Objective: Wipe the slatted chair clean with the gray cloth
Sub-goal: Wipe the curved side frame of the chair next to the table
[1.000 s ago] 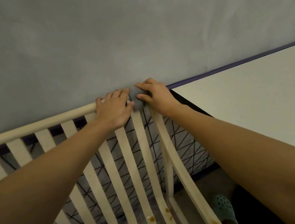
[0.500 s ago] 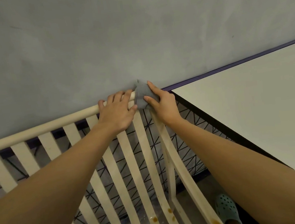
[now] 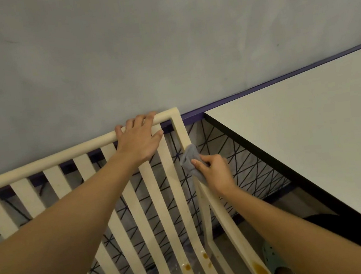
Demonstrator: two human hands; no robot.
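Observation:
The cream slatted chair (image 3: 52,158) fills the lower left, its back against the wall. My left hand (image 3: 140,140) grips the top rail near the right corner, fingers curled over it. My right hand (image 3: 215,172) holds the gray cloth (image 3: 190,160) wrapped against the chair's right side post, a short way below the corner. Brown stains (image 3: 261,271) mark the lower slats and the right frame near the seat.
A white table (image 3: 310,125) with a dark edge stands close on the right. A gray wall (image 3: 162,36) rises right behind the chair. A green clog (image 3: 274,259) shows on the floor between chair and table.
My right hand has slid the cloth from the top right corner down the side post. The left hand stays on the top rail. The corner is now uncovered.

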